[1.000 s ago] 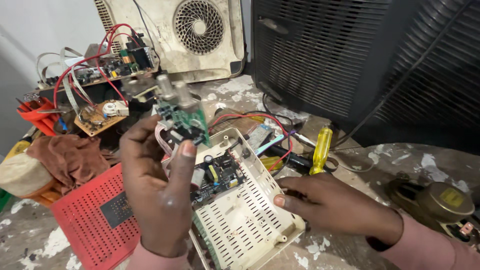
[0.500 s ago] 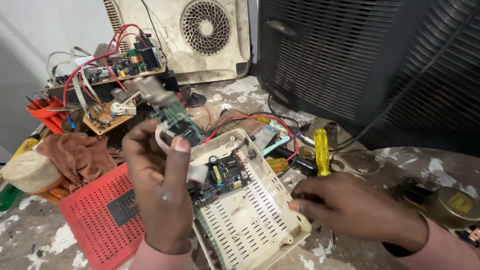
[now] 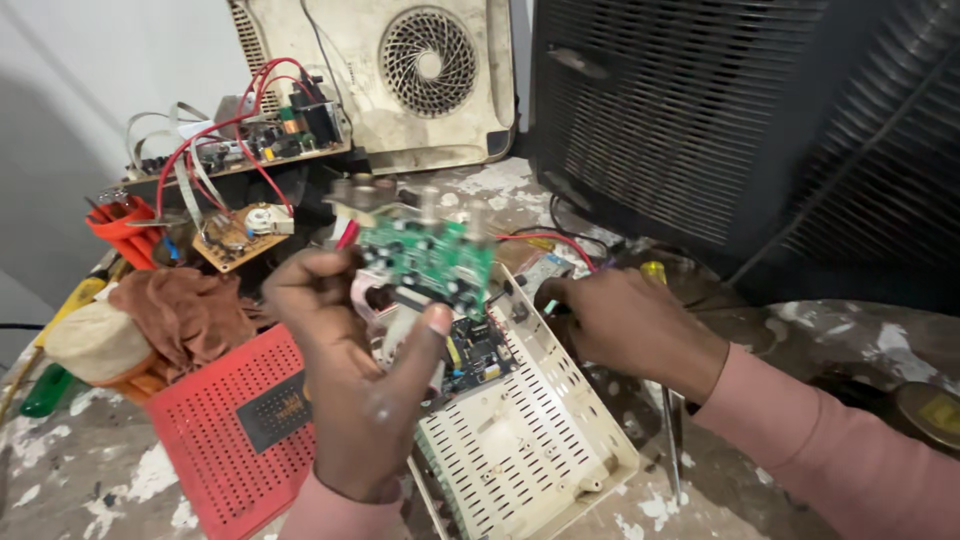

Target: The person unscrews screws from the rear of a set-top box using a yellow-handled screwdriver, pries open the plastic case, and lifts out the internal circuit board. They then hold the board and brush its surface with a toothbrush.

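A green board [image 3: 428,262] sits at frame centre, raised over a cream casing [image 3: 520,440], pinched from below by the left hand [image 3: 355,390]. The right hand [image 3: 625,325], right of centre, curls by the casing's edge; its grasp is unclear. A red basket [image 3: 215,420] lies lower left.

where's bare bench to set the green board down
Bare paint-flecked bench shows right of the cream vented casing, before the black speaker cabinet, and at the front left corner beside the red plastic grille. The back left is crowded with circuit boards and wires.
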